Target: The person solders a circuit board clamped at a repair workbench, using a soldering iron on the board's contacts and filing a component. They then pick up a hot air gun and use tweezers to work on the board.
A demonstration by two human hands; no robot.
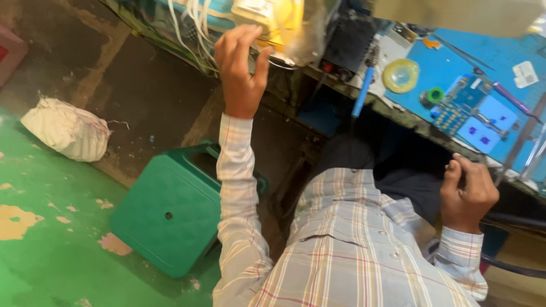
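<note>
My left hand [242,68] is raised to the left end of the workbench, fingers apart, its fingertips against a clear plastic bag [304,34] that holds a yellow and white box [273,17]. I see no firm grip on the bag. My right hand [467,190] rests low by the bench's front edge [409,122], fingers curled into a loose fist; whether something small sits inside it is unclear. On the blue mat [449,62] above that hand lies a blue circuit board [463,99].
A blue-handled soldering iron [362,91] hangs over the bench edge beside a black device [347,42]. A yellowish tape roll [401,75], a small green roll [435,95] and tweezers [537,150] lie on the bench. A green plastic stool [170,210] and a white sack [68,128] are on the floor.
</note>
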